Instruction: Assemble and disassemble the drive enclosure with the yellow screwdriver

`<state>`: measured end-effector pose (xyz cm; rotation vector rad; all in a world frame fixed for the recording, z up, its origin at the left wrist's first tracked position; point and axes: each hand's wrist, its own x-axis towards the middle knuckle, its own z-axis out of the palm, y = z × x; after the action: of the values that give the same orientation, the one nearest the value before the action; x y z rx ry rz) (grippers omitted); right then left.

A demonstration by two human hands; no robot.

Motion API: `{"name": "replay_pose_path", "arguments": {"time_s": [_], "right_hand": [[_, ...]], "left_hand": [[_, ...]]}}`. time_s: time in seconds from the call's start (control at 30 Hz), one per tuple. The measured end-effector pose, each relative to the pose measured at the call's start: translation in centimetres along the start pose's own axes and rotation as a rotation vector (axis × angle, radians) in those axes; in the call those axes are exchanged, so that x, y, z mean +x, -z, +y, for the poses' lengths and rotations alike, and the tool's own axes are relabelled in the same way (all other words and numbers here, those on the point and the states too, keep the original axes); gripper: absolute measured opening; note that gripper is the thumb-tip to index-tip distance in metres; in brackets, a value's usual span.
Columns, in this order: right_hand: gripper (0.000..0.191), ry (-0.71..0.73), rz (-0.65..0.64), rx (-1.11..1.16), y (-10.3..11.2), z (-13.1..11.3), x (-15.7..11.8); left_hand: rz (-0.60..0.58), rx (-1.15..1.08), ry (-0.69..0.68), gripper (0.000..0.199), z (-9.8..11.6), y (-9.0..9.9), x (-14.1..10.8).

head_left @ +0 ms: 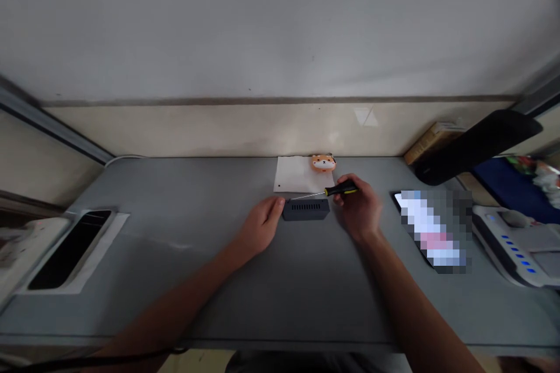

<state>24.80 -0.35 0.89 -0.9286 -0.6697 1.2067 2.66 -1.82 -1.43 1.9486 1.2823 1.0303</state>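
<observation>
A dark grey box [306,210] with a row of slots lies on the grey table [175,204]. My left hand [262,224] grips its left end, thumb at the top corner. In my right hand [359,208] is a screwdriver [342,188] with a black and yellow handle, held nearly level. Its thin shaft points left, and the tip is at the top left of the box, near my left thumb. Behind the box lies a white sheet [294,173] with a small dark dot at its lower left. An orange and white animal-faced case [323,163] sits on the sheet's back right.
At the left, a black phone [72,249] rests on white paper. On the right are a lit, pixelated screen [431,230], a white device with blue lights [516,247], a long black object [476,145] and a box [431,141] by the wall.
</observation>
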Motion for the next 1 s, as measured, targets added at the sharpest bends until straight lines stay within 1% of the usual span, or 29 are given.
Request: {"name": "replay_pose_path", "arguments": {"time_s": [0.13, 0.2, 0.3, 0.37, 0.43, 0.5, 0.63, 0.77, 1.0], "right_hand": [[0.026, -0.018, -0.025, -0.020, 0.1, 0.0, 0.0], [0.027, -0.015, -0.030, -0.024, 0.0, 0.0, 0.0], [0.026, -0.018, -0.025, -0.018, -0.1, 0.1, 0.0], [0.026, -0.029, -0.015, -0.009, -0.2, 0.1, -0.1], [0.026, -0.035, -0.012, -0.006, -0.3, 0.1, -0.1], [0.026, -0.044, -0.020, -0.016, -0.4, 0.1, -0.2], [0.026, -0.057, -0.018, -0.027, -0.3, 0.0, -0.2], [0.027, -0.060, -0.001, -0.037, -0.4, 0.1, -0.2], [0.023, -0.046, 0.014, -0.038, -0.3, 0.1, -0.2]], "left_hand": [[0.075, -0.021, -0.046, 0.041, -0.4, 0.1, 0.1], [0.123, -0.017, -0.094, 0.036, -0.5, 0.1, 0.1], [0.190, 0.028, -0.231, 0.025, -0.4, 0.4, 0.0], [0.212, 0.078, -0.340, 0.021, -0.1, 0.6, -0.1], [0.209, 0.128, -0.421, 0.022, 0.2, 0.9, -0.1], [0.191, 0.168, -0.469, 0.024, 0.4, 1.1, -0.2], [0.184, 0.206, -0.500, 0.024, 0.5, 1.3, -0.2], [0.188, 0.164, -0.513, 0.024, 0.5, 1.2, -0.1], [0.162, 0.132, -0.426, 0.023, 0.7, 1.3, 0.0]]}}
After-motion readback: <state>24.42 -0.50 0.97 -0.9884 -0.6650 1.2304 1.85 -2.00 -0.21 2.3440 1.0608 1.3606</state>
